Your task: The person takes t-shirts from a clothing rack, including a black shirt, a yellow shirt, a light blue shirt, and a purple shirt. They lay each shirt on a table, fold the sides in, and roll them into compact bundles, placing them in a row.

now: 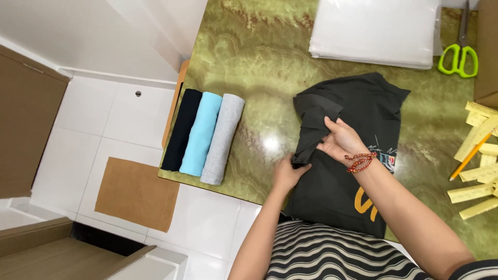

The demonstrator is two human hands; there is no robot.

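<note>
A dark grey T-shirt [363, 109] with a printed design lies spread on the green marbled table [259, 57], one sleeve folded inward. My left hand [288, 173] pinches the shirt's left edge near the table's front. My right hand [340, 140], with a red braided bracelet at the wrist, grips the folded sleeve fabric just above it. Both hands are closed on the cloth.
Three rolled garments, black [181, 129], light blue [201, 134] and grey [223, 139], lie side by side at the table's left edge. A stack of clear bags [376, 31] and green scissors [459, 57] sit at the back. Yellow paper slips [480, 171] and a pencil [469, 157] lie right.
</note>
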